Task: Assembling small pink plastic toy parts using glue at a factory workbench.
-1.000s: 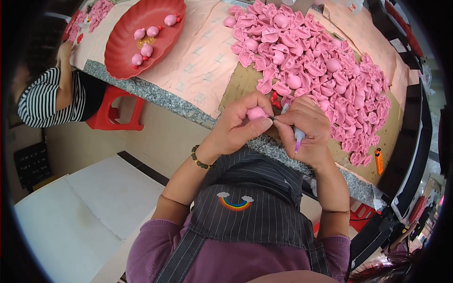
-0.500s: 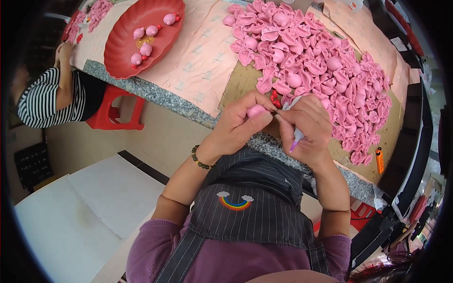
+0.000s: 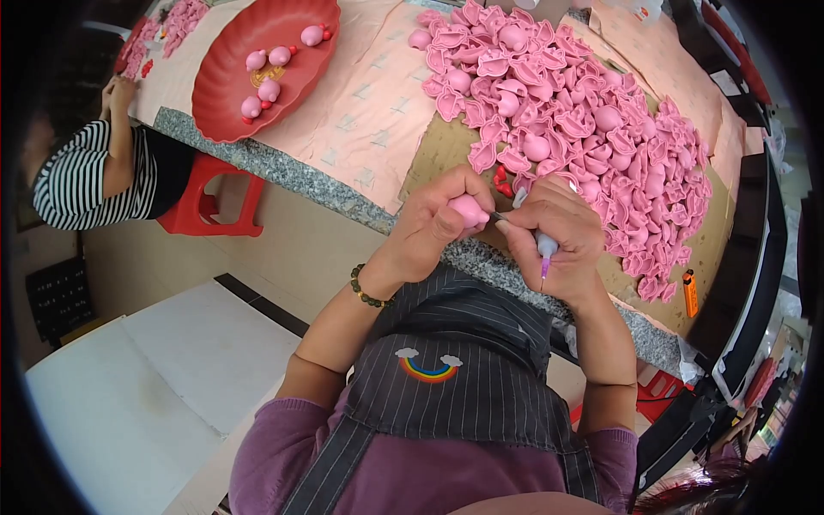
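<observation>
My left hand [image 3: 429, 227] is closed round a small pink ball-shaped piece [image 3: 469, 211], pinched between thumb and fingers. Close beside it, my right hand [image 3: 558, 227] is closed on a small pale squeeze bottle [image 3: 547, 245] with a purple needle tip pointing back toward me. The same hand's fingertips also hold a thin dark pointed tool [image 3: 496, 216], whose tip meets the pink piece; its exact kind is hard to make out. Small red pieces [image 3: 502, 180] lie just beyond my hands. Behind them spreads a big heap of pink moulded pieces [image 3: 558, 103], many with frilled edges.
A red scalloped tray [image 3: 219, 112] at the left holds several pink balls with red bits. An orange lighter-shaped object [image 3: 690, 293] lies at the right on the cardboard [image 3: 442, 150]. A person in a striped top [image 3: 81, 176] works at far left, near a red stool [image 3: 206, 206].
The pink piece has turned and shows more between my left fingers. My right hand has tilted, so the bottle's purple tip points more straight toward me.
</observation>
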Action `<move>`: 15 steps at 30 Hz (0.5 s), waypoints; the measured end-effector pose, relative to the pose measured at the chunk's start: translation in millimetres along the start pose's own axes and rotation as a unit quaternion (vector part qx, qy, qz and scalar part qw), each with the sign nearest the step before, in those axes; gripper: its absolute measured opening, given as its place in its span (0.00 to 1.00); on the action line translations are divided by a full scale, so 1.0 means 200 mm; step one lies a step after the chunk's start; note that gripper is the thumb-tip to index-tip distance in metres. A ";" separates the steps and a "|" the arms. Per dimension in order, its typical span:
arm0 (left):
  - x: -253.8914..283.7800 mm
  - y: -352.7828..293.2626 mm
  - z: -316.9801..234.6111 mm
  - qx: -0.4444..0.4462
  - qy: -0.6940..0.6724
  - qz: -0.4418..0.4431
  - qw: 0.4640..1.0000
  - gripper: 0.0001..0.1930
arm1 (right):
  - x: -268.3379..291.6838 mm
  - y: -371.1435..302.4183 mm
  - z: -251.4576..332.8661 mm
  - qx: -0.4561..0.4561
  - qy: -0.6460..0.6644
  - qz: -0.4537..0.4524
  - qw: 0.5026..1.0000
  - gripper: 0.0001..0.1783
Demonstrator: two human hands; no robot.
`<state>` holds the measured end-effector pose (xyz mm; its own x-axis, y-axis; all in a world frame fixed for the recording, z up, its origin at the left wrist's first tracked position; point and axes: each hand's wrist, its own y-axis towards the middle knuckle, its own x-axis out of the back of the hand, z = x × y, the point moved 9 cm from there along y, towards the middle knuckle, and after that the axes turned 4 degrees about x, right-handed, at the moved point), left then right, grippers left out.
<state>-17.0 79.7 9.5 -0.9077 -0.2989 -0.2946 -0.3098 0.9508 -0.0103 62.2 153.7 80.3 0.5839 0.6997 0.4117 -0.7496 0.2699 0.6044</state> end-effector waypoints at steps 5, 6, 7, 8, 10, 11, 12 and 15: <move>0.00 0.00 0.00 -0.001 0.000 -0.001 1.000 0.38 | -0.01 0.00 0.01 0.009 0.006 0.013 1.000 0.06; 0.01 0.00 0.00 -0.004 0.007 0.000 1.000 0.38 | -0.01 0.01 0.01 0.010 0.004 0.015 1.000 0.06; 0.01 0.00 0.00 -0.007 0.014 0.000 1.000 0.37 | -0.01 0.01 0.02 0.012 0.002 0.016 1.000 0.06; 0.01 0.00 0.01 -0.007 0.014 0.000 1.000 0.37 | -0.01 0.01 0.01 0.011 0.002 0.017 1.000 0.06; 0.00 0.00 0.01 -0.012 0.011 0.002 1.000 0.34 | -0.01 0.00 0.01 0.018 0.000 0.015 1.000 0.06; 0.01 0.00 0.00 -0.012 0.011 0.002 1.000 0.34 | -0.01 0.00 0.01 0.018 0.000 0.015 1.000 0.06; 0.01 0.00 0.00 -0.011 0.016 0.007 1.000 0.33 | -0.01 0.00 0.01 0.017 0.000 0.016 1.000 0.06; 0.01 0.00 0.01 -0.021 0.024 0.013 0.999 0.30 | -0.01 0.00 0.01 0.014 0.000 0.019 1.000 0.06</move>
<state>-18.1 79.2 7.9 -0.9277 -0.2791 -0.2478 -0.2968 0.9543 0.0364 61.1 150.9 81.5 0.5558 0.7088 0.4344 -0.7619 0.2253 0.6072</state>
